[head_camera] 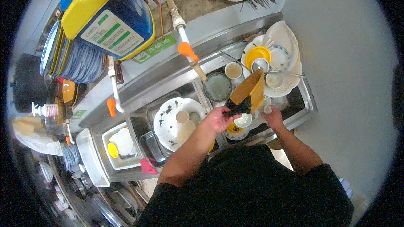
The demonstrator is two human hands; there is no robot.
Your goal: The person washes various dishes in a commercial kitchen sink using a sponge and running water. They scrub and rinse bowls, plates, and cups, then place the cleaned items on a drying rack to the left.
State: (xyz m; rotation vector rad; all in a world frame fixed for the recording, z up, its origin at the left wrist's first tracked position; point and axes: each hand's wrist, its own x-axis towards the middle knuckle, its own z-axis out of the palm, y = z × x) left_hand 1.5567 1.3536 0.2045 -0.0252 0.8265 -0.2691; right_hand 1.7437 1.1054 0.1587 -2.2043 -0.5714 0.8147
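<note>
My left hand [220, 120] grips a deep yellow-and-black dish [258, 90] by its dark end, tilted above the right-hand sink basin. My right hand [274, 119] holds a small pale scrubber [267, 109] just right of the dish. Below them, a white bowl [242, 121] sits over a patterned plate with yellow on it. A round glassy-looking bowl [217, 86] and a cup of cloudy liquid [233, 70] stand behind the dish. Farther back lie stacked white plates [284, 93], a yellow bowl [258, 57] and a small metal bowl [260, 65].
A tap with an orange handle [188, 51] reaches over the sink divider. In the middle basin, a scalloped white plate [164, 123] holds a cup. A white tub [105, 132] occupies the left basin. Upright plates [83, 61] and a large blue-and-yellow jug [109, 22] line the ledge.
</note>
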